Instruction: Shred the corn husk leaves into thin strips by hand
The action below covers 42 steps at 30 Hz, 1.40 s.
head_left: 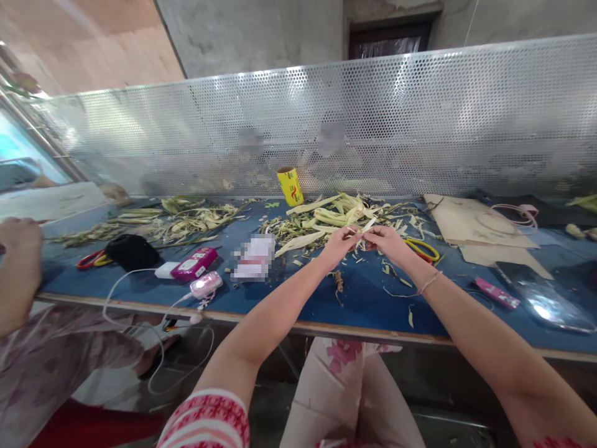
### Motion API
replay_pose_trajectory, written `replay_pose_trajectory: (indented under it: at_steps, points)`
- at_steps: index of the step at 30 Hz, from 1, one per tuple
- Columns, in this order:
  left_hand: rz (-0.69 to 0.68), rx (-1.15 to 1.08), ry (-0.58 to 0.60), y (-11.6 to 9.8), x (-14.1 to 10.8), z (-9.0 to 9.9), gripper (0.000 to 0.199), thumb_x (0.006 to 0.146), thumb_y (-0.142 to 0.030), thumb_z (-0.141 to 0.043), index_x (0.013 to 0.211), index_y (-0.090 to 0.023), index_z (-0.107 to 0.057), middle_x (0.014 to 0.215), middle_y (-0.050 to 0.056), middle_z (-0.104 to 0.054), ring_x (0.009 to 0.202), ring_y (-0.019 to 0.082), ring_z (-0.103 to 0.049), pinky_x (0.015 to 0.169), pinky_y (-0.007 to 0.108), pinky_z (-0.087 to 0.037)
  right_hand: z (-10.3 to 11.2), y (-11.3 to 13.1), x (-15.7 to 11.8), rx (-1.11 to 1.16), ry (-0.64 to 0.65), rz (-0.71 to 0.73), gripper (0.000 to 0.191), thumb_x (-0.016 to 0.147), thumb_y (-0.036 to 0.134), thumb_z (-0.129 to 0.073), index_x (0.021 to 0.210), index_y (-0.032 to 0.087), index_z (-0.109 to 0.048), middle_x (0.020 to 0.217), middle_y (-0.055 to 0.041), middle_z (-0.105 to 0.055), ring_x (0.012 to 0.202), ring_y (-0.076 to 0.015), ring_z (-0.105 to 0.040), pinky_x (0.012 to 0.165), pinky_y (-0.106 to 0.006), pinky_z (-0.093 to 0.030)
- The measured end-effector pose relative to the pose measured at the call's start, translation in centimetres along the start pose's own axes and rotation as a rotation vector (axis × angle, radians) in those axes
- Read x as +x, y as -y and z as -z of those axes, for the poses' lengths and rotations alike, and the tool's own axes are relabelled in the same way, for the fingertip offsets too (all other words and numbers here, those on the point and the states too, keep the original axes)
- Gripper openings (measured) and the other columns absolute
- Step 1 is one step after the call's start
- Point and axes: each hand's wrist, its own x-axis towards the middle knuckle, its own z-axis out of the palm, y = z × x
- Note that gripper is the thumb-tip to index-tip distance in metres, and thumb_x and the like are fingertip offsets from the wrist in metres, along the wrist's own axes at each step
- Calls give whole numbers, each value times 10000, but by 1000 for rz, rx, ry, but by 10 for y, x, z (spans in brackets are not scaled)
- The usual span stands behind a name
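Note:
Above the blue tabletop [298,305], my left hand [340,245] and my right hand [385,242] meet with their fingertips close together. Both are closed in a pinch on a pale strip of dried plant husk [368,224], whose end sticks up between them. Just behind lies a loose pile of pale green and yellowish husks [342,210], with small scraps scattered round it. Scissors with yellow and red handles [425,250] lie right beside my right hand, their blades hidden. A small brown twisted piece [338,283] rests in front of my left hand.
A yellow tube [290,186] stands against the perforated metal screen [298,124]. To the left are a pink-and-white device [206,285] on a white cable, a purple box [194,264] and a black pouch [133,251]. Brown paper [471,221] and a phone [543,295] lie right. Another person's arm [18,267] is far left.

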Motion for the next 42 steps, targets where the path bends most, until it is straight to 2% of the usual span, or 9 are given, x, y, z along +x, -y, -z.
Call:
replay_pose_trajectory:
  at_steps: [5, 12, 17, 23, 28, 32, 35, 39, 42]
  points:
    - [43, -75, -28, -1, 0, -3, 379, 651, -474, -710, 729, -136, -556, 526, -62, -432, 481, 48, -367, 500, 224, -275, 1, 1, -1, -82, 15, 63, 298, 664, 473, -638, 630, 186, -564, 563, 21, -551, 534, -108, -501, 562, -258, -438]
    - [78, -159, -55, 1, 1, -4, 346, 624, -415, -740, 716, -142, -548, 534, -65, -426, 461, 41, -354, 478, 223, -243, 3, 0, 0, -339, -44, 163, 262, 723, 442, -581, 658, 188, -583, 546, 10, -567, 516, -132, -512, 534, -266, -396]
    - [128, -157, -35, -1, 1, -2, 316, 630, -396, -739, 679, -145, -553, 505, -62, -420, 454, 44, -352, 469, 223, -257, 4, 1, 0, -493, -32, 235, 247, 774, 399, -541, 647, 193, -587, 567, 2, -567, 534, -136, -510, 530, -262, -373]
    - [168, -154, -22, -5, 0, -1, 290, 666, -370, -707, 617, -152, -521, 483, -64, -388, 436, 44, -336, 454, 232, -247, 5, 2, 1, -612, -50, 314, 251, 808, 387, -551, 645, 200, -584, 610, -11, -561, 614, -155, -525, 609, -284, -401]
    - [151, -95, -29, -6, 0, -1, 281, 693, -382, -684, 636, -150, -536, 469, -68, -370, 433, 45, -332, 453, 229, -241, 3, 1, -1, -696, -94, 475, 284, 851, 385, -519, 627, 209, -524, 676, -38, -544, 708, -184, -531, 708, -323, -427]
    - [135, -188, -23, -3, 2, -1, 287, 677, -371, -699, 632, -148, -523, 514, -56, -411, 445, 38, -345, 455, 222, -262, 2, 0, -3, -684, -100, 528, 252, 858, 390, -514, 681, 210, -506, 732, -53, -551, 734, -192, -535, 731, -347, -448]
    - [162, -217, -22, -2, 4, -1, 300, 669, -358, -705, 605, -154, -495, 502, -55, -397, 446, 40, -352, 451, 219, -268, 3, 0, -3, -608, -109, 447, 240, 787, 431, -603, 762, 207, -522, 774, -54, -563, 717, -192, -544, 691, -352, -477]
    - [190, -227, -16, -2, 4, 0, 314, 664, -350, -710, 581, -158, -476, 483, -59, -368, 437, 43, -344, 443, 219, -268, 6, 0, 0, -406, -96, 337, 368, 718, 447, -661, 968, 196, -561, 888, -71, -588, 734, -191, -579, 662, -358, -512]
    - [186, -224, 17, -4, 4, 1, 302, 653, -360, -717, 600, -150, -507, 489, -60, -379, 432, 38, -330, 435, 214, -255, 8, -2, 3, -315, -61, 344, 324, 740, 427, -630, 959, 191, -589, 933, -82, -608, 784, -197, -600, 703, -370, -518]
